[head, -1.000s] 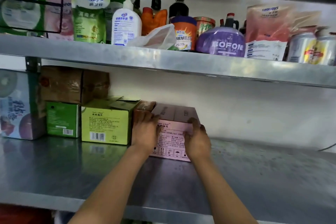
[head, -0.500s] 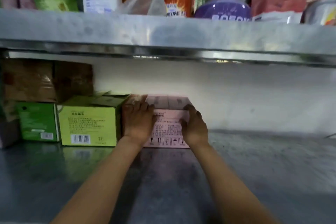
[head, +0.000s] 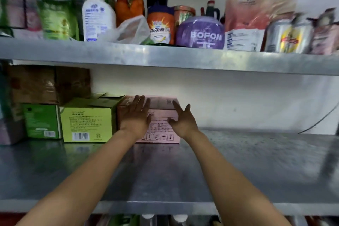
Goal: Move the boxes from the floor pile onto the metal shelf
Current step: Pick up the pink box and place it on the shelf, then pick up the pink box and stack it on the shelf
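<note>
A pink box [head: 161,130] stands on the metal shelf [head: 238,167], against the back wall and touching a yellow-green box [head: 86,124] on its left. My left hand [head: 134,115] is in front of the pink box's left part, fingers spread and lifted off it. My right hand [head: 183,119] is in front of its right part, fingers spread too. Neither hand grips the box. The floor pile is out of view.
Left of the yellow-green box stand a darker green box [head: 42,121] and a brown carton [head: 47,84] on top. The upper shelf [head: 165,57] carries bottles, pouches and cans. The shelf surface right of the pink box is bare metal; a cable [head: 319,121] hangs at far right.
Both hands held the pink box's front corners before; now the fingers have opened and come off it. The box sits further back against the wall.
</note>
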Tool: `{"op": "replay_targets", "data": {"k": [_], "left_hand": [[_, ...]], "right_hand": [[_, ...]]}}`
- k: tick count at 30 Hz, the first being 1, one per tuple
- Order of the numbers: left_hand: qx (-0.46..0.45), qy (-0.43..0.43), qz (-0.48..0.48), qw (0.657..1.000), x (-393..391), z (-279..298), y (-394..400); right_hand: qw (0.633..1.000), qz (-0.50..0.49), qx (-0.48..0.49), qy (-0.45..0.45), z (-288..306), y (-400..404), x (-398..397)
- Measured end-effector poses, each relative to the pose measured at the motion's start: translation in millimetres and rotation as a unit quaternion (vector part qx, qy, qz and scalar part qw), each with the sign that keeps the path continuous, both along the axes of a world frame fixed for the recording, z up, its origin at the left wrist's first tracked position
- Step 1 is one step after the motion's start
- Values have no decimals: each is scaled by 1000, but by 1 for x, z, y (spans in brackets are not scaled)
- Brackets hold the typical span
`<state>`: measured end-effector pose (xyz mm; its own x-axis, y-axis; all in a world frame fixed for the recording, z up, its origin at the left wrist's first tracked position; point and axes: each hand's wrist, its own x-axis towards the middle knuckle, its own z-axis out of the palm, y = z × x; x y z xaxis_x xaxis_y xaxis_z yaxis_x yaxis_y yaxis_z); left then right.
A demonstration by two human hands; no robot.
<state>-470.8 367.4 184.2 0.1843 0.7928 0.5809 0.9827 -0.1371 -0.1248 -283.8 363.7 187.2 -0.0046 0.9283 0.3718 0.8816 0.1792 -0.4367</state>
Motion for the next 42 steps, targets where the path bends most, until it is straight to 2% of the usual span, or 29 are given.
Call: {"op": "replay_targets", "data": {"k": [5, 14, 17, 22, 33, 40, 42], "left_hand": [[1, -8, -66, 998, 35, 10, -49], [16, -34, -201, 979, 132, 1, -141], [-6, -27, -254, 967, 174, -11, -175], [-50, -36, -327, 943, 254, -35, -233], [-55, 0, -467, 883, 399, -99, -358], [-144, 19, -507, 849, 455, -171, -419], [-144, 28, -512, 846, 458, -191, -426]], "right_hand": [[997, 11, 32, -68, -4, -62, 20], [987, -50, 96, -121, -13, -199, 116], [982, -93, 93, -136, -23, -254, 153], [972, -179, 89, -127, -41, -340, 215], [937, -337, 65, -68, -101, -487, 327], [918, -395, 22, -8, -181, -550, 366], [911, -411, 14, 6, -201, -560, 368]]}}
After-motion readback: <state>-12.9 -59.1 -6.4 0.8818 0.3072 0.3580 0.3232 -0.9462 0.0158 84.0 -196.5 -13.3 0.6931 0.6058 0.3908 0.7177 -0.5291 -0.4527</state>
